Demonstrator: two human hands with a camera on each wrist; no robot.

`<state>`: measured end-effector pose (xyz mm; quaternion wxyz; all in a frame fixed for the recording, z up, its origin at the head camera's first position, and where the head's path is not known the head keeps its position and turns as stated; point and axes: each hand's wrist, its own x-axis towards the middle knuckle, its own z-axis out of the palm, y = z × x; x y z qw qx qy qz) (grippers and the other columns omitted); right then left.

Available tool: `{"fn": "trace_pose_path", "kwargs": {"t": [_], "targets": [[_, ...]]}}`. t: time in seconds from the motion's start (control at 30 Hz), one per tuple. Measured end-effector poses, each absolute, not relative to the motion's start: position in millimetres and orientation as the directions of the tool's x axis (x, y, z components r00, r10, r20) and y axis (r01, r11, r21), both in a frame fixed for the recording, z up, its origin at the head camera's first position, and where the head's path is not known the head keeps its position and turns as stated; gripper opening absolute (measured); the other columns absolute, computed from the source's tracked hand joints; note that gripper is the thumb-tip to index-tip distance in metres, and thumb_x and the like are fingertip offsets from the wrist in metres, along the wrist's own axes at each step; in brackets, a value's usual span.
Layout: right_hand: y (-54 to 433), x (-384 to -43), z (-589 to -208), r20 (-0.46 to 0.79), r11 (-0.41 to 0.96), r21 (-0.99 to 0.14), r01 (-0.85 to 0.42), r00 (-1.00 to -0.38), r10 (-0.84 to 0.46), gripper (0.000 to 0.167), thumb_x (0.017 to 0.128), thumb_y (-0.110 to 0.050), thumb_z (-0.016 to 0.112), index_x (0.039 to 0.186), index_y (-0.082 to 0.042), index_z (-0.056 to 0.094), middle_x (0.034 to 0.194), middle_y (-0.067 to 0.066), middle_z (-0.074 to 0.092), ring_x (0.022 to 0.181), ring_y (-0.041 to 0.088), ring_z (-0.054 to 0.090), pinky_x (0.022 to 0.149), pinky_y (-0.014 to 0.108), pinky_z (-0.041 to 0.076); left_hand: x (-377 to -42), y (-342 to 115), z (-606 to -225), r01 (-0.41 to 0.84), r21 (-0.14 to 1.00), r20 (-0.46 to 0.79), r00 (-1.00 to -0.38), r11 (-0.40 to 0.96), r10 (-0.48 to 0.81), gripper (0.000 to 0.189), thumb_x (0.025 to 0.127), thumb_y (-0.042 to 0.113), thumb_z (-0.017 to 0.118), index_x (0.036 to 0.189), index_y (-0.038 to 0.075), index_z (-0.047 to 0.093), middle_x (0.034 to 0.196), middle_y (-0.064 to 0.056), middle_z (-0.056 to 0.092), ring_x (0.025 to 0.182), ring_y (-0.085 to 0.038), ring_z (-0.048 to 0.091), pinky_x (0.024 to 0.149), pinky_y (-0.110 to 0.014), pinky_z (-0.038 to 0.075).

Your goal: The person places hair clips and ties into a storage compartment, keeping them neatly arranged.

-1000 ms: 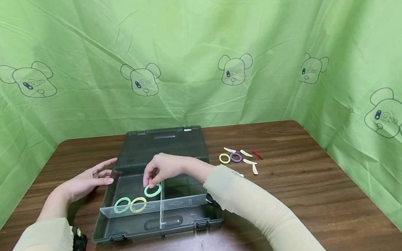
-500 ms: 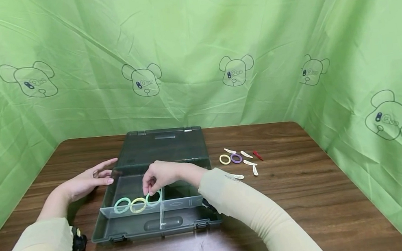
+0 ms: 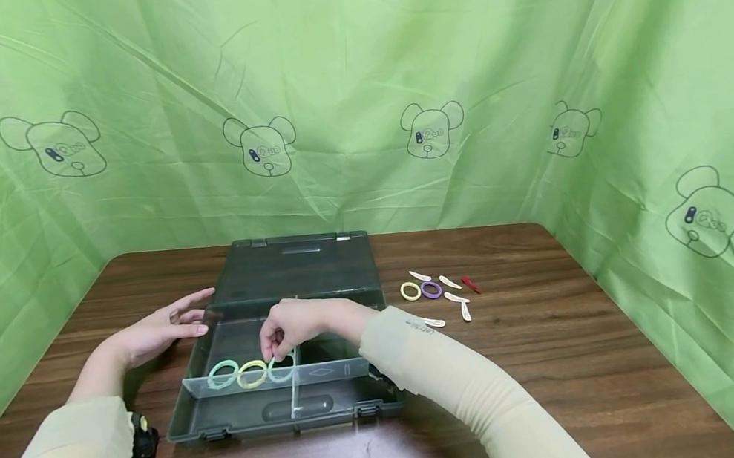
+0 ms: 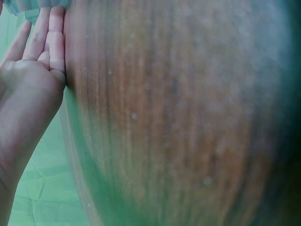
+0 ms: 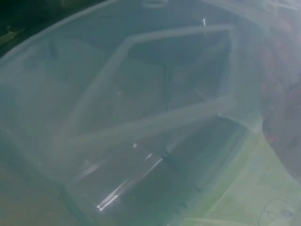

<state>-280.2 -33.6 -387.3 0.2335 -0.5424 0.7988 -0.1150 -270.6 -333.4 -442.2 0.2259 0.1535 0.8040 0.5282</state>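
A dark translucent divider box point(image 3: 195, 420) lies on the table. My right hand point(image 3: 299, 324) reaches into its left rear compartment and pinches the top of a mint green hair tie point(image 3: 280, 377), which sits against the clear cross divider point(image 3: 341, 369). Beside it, in a row along the same divider, are a yellow hair tie point(image 3: 253, 385) and another mint green hair tie point(image 3: 224, 384). My left hand point(image 3: 153, 333) rests at the box's left side, thumb at the rim and fingers extended. In the right wrist view, my hand point(image 5: 284, 99) is dark and blurred at the right edge.
The box's lid point(image 3: 297, 266) lies folded back behind it. To the right on the wooden table point(image 3: 554, 344) are a yellow hair tie point(image 3: 410, 291), a purple hair tie point(image 3: 431, 289), several white hair clips point(image 3: 449, 282) and a red hair clip point(image 3: 470, 284). Green cloth point(image 3: 335, 53) surrounds the table.
My right hand has lowered the mint green hair tie toward the front, bringing it against the divider in line with the other two. The left hand has stayed in place.
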Motion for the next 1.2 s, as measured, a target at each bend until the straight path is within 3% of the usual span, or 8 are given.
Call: {"fn": "trace_pose_path", "kwargs": {"t": [0.2, 0.43, 0.67, 0.93, 1.2], "targets": [[-34.6, -279.2, -384.8, -0.262, 0.385, -0.388, -0.838, -0.300, -0.917, 0.007, 0.084, -0.016, 0.071, 0.090, -0.020, 0.073, 0.070, -0.016, 0.062, 0.066, -0.006, 0.050, 0.070, 0.009, 0.037, -271.1, -333.1, -443.1, 0.015, 0.924, -0.189, -0.850, 0.381, 0.492, 0.075, 0.094, 0.013, 0.056, 0.152, 0.012, 0.009, 0.145, -0.028, 0.028, 0.114, -0.001, 0.046, 0.091, -0.022, 0.037], [-34.5, -279.9, -387.0, -0.261, 0.385, -0.414, -0.825, -0.297, -0.918, 0.010, 0.084, -0.016, 0.072, 0.093, -0.018, 0.072, 0.073, -0.015, 0.063, 0.070, -0.006, 0.052, 0.071, 0.008, 0.039, -270.4, -333.0, -443.1, 0.034, 0.908, -0.193, -0.851, 0.418, 0.489, 0.075, 0.094, 0.015, 0.056, 0.152, 0.013, 0.009, 0.147, -0.029, 0.026, 0.117, -0.002, 0.041, 0.100, -0.045, 0.031], [-32.3, -283.9, -386.5, -0.254, 0.365, -0.457, -0.811, -0.274, -0.927, 0.014, 0.083, -0.015, 0.073, 0.096, -0.015, 0.071, 0.078, -0.012, 0.064, 0.073, -0.004, 0.055, 0.072, 0.009, 0.041, -272.5, -332.5, -443.5, 0.021, 0.908, -0.202, -0.853, 0.418, 0.481, 0.075, 0.094, 0.015, 0.056, 0.152, 0.014, 0.009, 0.145, -0.026, 0.031, 0.115, -0.001, 0.046, 0.097, -0.034, 0.034], [-23.7, -286.1, -374.7, -0.203, 0.318, -0.491, -0.811, -0.248, -0.947, 0.019, 0.082, -0.014, 0.074, 0.101, -0.011, 0.071, 0.086, -0.006, 0.065, 0.078, -0.001, 0.056, 0.074, 0.010, 0.043, -273.8, -328.9, -443.6, 0.031, 0.912, -0.192, -0.849, 0.409, 0.492, 0.075, 0.094, 0.015, 0.057, 0.152, 0.013, 0.009, 0.146, -0.029, 0.029, 0.118, -0.004, 0.043, 0.103, -0.053, 0.025], [-17.4, -280.1, -362.0, -0.151, 0.254, -0.479, -0.840, -0.206, -0.967, 0.020, 0.082, -0.015, 0.074, 0.102, -0.012, 0.070, 0.090, -0.005, 0.065, 0.080, -0.002, 0.055, 0.077, 0.010, 0.043, -272.5, -332.8, -443.8, 0.013, 0.905, -0.212, -0.853, 0.425, 0.478, 0.076, 0.094, 0.018, 0.056, 0.153, 0.016, 0.008, 0.147, -0.027, 0.028, 0.115, 0.002, 0.042, 0.104, -0.055, 0.023]]}}
